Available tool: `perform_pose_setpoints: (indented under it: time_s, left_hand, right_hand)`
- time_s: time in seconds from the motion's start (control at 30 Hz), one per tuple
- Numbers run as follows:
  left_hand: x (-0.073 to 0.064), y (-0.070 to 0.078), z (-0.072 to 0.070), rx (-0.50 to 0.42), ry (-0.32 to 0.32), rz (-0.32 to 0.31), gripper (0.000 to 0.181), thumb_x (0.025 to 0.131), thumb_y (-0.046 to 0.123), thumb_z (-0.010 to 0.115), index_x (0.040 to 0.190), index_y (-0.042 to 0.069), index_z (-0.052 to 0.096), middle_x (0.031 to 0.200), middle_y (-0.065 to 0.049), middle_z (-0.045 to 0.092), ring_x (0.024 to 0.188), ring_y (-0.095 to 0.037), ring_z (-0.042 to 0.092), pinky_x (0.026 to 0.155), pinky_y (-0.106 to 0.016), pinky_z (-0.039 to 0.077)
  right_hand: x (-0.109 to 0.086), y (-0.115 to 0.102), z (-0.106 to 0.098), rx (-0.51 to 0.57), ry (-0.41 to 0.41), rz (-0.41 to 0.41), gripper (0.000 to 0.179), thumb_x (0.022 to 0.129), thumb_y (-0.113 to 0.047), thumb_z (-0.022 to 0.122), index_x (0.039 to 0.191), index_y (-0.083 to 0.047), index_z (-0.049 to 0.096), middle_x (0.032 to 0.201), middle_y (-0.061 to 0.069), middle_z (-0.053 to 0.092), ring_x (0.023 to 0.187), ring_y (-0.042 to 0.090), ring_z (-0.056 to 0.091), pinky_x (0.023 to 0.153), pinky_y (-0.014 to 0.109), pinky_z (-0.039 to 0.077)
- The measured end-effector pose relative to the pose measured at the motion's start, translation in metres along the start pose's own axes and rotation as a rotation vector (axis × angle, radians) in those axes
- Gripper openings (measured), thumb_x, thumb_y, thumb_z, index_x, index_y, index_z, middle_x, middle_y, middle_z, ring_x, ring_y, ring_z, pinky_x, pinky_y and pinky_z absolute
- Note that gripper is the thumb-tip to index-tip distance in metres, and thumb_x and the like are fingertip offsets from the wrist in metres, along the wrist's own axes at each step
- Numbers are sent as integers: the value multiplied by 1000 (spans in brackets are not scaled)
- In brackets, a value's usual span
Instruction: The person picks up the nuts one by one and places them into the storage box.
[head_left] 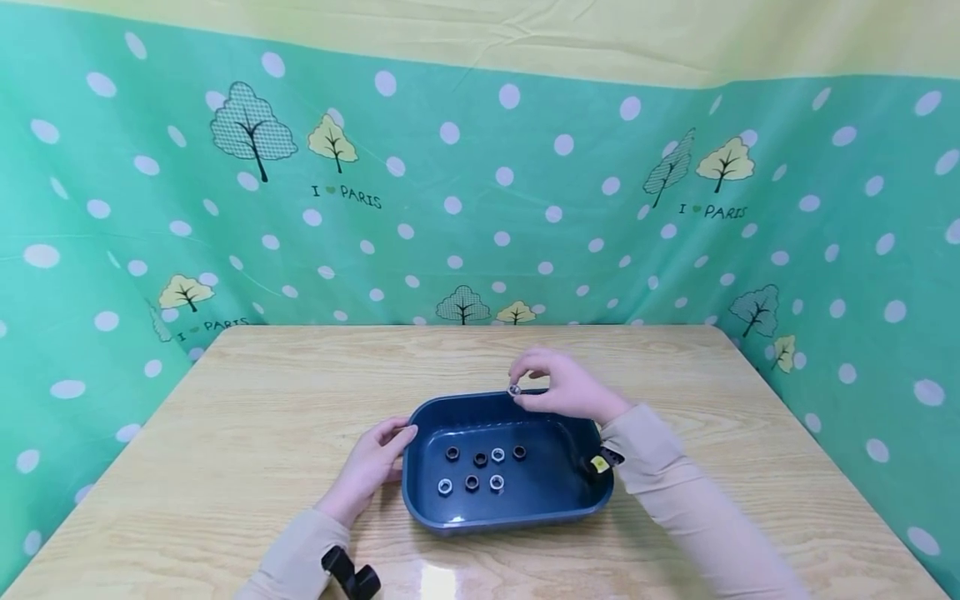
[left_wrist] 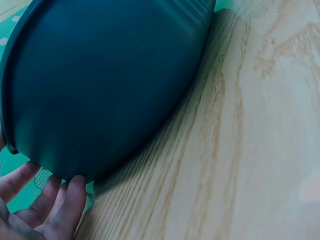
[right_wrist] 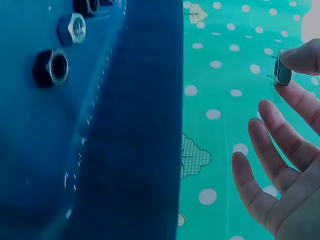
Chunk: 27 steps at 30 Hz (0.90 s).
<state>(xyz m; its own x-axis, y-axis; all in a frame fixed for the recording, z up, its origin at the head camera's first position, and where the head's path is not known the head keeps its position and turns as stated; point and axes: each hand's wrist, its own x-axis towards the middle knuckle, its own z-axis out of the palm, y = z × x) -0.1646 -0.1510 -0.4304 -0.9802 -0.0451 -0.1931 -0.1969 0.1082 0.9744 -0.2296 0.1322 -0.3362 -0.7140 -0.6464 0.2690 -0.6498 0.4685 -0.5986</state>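
Observation:
A dark blue plastic tub (head_left: 525,521) sits on the table with several hex nuts inside, some silver and some dark. My left hand (head_left: 375,458) holds the tub's left end, thumb on the rim and fingers against the outer wall. In the left wrist view its fingertips (left_wrist: 75,185) meet the tub's side (left_wrist: 100,90). Over the far rim, my right hand (head_left: 566,387) pinches a silver hex nut (right_wrist: 282,71) between thumb and index finger, the other fingers spread. Inside the tub lie a silver nut (head_left: 497,482) and a dark nut (head_left: 520,452), among others.
The tub stands near the middle of a light wood-grain table (head_left: 285,400). A green polka-dot cloth (head_left: 420,242) hangs behind the table and along both sides. A black wrist camera mount (head_left: 351,575) is strapped at the left sleeve.

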Motion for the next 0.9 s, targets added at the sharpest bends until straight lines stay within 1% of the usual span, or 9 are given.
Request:
perform_pose_setpoints:
  time_s: [0.07,0.13,0.27,0.43,0.6,0.73,0.9]
  left_hand:
    - [0,0,0,4,-3,3,39,96,23,54,127,-2,52,120,-20,59,84,-16,64,72,-39,59]
    - [0,0,0,5,-2,1,39,96,22,54,127,-2,52,121,-20,58,87,-16,64,72,-39,59]
    - [-1,0,0,10,-2,0,40,96,23,54,128,-2,51,123,-21,57,92,-17,63,73,-39,59]
    - [-2,0,0,28,-10,8,43,96,26,54,129,-2,51,123,-21,57,93,-18,63,74,-40,59]
    - [-2,-1,0,20,-12,6,43,96,26,55,128,-2,51,122,-21,57,96,-19,62,74,-40,59]
    - [-1,-2,0,8,-7,4,41,95,24,55,127,-2,52,121,-20,58,95,-19,62,74,-40,59]
    - [0,-1,0,-2,-1,2,41,95,24,56,127,-2,52,121,-19,59,94,-17,62,73,-40,59]
  right_hand:
    - [1,0,4,2,-14,2,13,82,-10,69,95,-11,67,104,5,65,100,20,56,88,43,52]
    - [4,0,8,4,-35,-2,13,82,-12,69,95,-11,67,102,3,65,100,19,57,89,44,52]
    - [8,-2,16,39,-87,6,11,83,-12,68,93,-13,66,99,0,65,97,18,59,92,45,51]
    - [10,1,27,73,-131,7,10,82,-11,68,92,-13,66,96,-2,64,96,23,58,92,41,50]
    - [10,6,35,84,-162,17,10,83,-12,67,94,-13,66,96,-1,64,97,29,59,91,43,51]
    - [10,9,38,65,-185,10,10,83,-13,67,93,-14,66,96,-2,63,97,28,59,91,42,51]
    - [11,11,38,27,-256,-5,10,83,-13,67,93,-14,66,95,-3,62,95,25,59,90,40,52]
